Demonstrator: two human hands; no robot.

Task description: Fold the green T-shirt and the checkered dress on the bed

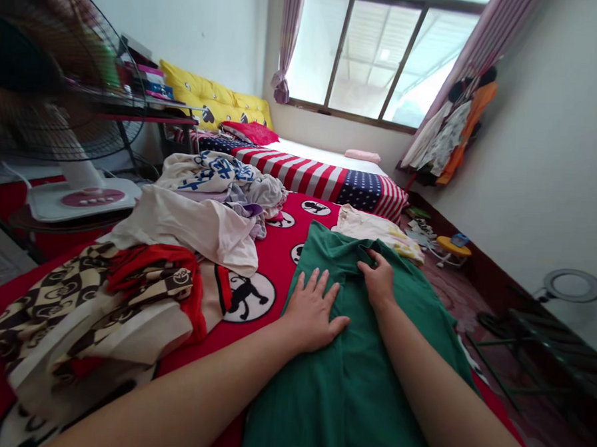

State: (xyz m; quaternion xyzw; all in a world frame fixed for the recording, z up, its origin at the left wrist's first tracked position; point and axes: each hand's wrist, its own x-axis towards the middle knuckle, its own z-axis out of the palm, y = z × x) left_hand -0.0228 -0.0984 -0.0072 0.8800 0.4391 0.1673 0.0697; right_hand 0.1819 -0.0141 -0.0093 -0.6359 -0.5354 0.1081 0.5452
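A green garment (350, 386) is spread over the red bedspread, its far edge partly rumpled. My left hand (314, 312) lies flat on its left side with fingers spread. Near the far edge, my right hand (377, 278) pinches a fold of the green cloth between thumb and fingers. Just beyond it rests a folded cream and yellow garment (373, 226). To the left of my hands is a loose heap of clothes, with a white garment (193, 224) above a brown-checked and red one (170, 277).
A blurred standing fan (90, 196) stands at the left. Behind the red bedspread (271, 262) is another bed with a stars-and-stripes cover (325, 181). Clothes (450, 138) hang by the window. A yellow stool (455, 246) and a dark rack (557, 344) are on the right.
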